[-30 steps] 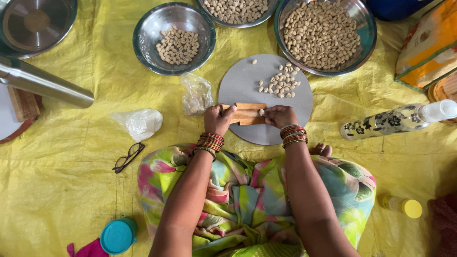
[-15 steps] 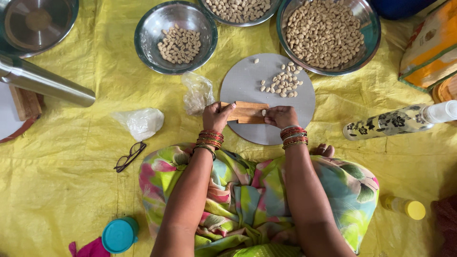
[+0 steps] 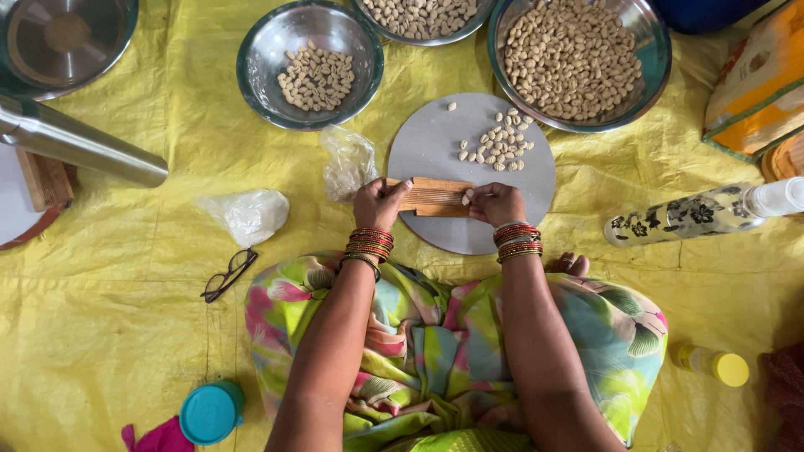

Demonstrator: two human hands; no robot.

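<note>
1. Three bowls (image 3: pixel 310 63) block the top of the frame.
2. The bottle (image 3: pixel 703 213) blocks the right side.
3. The plastic bags (image 3: pixel 347 159) sit left of the round board (image 3: pixel 519 209).
4. The yellow sheet (image 3: pixel 109 335) at lower left has room.

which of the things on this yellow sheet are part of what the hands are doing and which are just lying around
In use:
left hand holding the ridged wooden board
right hand pressing a small pale piece on it
round grey board
pile of pale pieces
steel bowls of pieces

Lying about:
eyeglasses
crumpled plastic bag
patterned bottle
teal-lidded jar
yellow-capped bottle
</note>
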